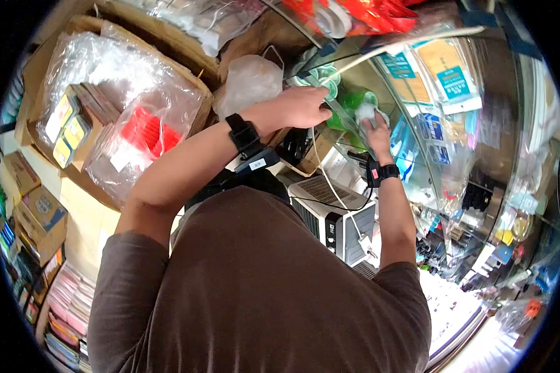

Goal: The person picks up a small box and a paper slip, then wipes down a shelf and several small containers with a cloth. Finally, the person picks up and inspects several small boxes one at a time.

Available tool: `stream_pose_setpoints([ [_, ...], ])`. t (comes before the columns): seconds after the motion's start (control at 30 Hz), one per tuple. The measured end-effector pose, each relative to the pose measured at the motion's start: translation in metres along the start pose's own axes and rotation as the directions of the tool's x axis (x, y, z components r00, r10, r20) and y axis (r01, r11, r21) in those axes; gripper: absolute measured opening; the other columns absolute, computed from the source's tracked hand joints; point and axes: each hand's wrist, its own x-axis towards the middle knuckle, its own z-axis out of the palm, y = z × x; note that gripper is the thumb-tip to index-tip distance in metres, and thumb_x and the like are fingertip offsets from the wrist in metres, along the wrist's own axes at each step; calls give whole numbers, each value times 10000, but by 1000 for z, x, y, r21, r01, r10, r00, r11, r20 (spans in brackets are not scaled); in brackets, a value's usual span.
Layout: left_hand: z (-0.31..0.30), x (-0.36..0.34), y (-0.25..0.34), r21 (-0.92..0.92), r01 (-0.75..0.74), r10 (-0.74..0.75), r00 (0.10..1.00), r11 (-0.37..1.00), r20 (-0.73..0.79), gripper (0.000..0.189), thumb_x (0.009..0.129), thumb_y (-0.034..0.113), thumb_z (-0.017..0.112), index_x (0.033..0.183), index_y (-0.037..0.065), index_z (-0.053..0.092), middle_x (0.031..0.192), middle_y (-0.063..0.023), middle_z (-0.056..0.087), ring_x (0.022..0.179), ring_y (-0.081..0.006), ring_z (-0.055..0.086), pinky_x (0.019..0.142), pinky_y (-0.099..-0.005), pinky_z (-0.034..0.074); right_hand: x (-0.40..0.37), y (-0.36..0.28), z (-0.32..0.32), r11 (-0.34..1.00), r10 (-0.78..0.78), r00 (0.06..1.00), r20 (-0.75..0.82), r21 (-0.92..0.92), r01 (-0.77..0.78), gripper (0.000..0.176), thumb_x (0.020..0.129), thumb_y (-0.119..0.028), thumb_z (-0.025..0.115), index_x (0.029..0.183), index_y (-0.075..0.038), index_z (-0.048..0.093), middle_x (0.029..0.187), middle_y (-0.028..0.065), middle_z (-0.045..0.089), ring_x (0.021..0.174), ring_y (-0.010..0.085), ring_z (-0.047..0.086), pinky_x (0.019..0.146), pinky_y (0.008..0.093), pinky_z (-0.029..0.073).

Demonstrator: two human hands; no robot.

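My left hand (298, 107) reaches to the edge of a glass cabinet (330, 87), its fingers bent over the frame; whether it grips the edge is hard to tell. Inside the cabinet, behind the glass, my right hand (377, 132) is closed on a crumpled whitish cloth or wipe (368, 113). That wad lies against green cylindrical items (359, 101) on the shelf. Pale green round items (326, 73) stand beside them, near my left fingertips. Both wrists wear black straps with small devices.
An open cardboard box (180, 74) with plastic bags and a red item (149, 132) is at the left. A white and black machine (336, 214) with cables stands below my hands. Packaged goods (448, 74) hang at the right; a red bag (367, 15) lies on top.
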Motion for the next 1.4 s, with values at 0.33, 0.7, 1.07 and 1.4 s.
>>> stream_pose_setpoints([
  [0.33, -8, -10, 8, -45, 57, -53, 994, 997, 93, 471, 967, 345, 606, 1217, -53, 576, 1215, -270, 671, 1160, -421, 644, 997, -511, 506, 74, 18, 16, 968, 137, 947, -289, -163, -190, 582, 919, -418, 676, 1385, -72, 622, 1267, 258, 684, 1215, 439, 629, 1049, 492, 483],
  [0.7, 6, -9, -5, -73, 0, 0, 1000, 997, -6, 491, 948, 321, 620, 1261, -53, 568, 1169, -279, 675, 1115, -432, 657, 970, -514, 519, 128, -7, -5, 958, 285, 943, -174, 45, -282, 696, 935, -527, 597, 1444, -53, 579, 1474, 250, 555, 1375, 450, 502, 1159, 487, 389],
  [1.07, -8, -18, 1, -161, 32, -38, 999, 986, -29, 536, 941, 272, 640, 1382, -16, 539, 1160, -237, 677, 1070, -394, 664, 935, -480, 526, 157, -99, 20, 998, 63, 988, -138, -21, -67, 632, 949, -549, 535, 1339, -62, 634, 1337, 237, 595, 1250, 449, 543, 1077, 526, 409],
  [1.4, -7, -22, -3, -108, 28, -35, 998, 994, -60, 563, 945, 286, 663, 1415, 6, 526, 1172, -238, 672, 1064, -382, 659, 943, -459, 520, 172, -163, 17, 998, -56, 998, 4, 1, 56, 533, 946, -506, 560, 1205, -62, 698, 1112, 247, 690, 1046, 459, 641, 942, 529, 497],
])
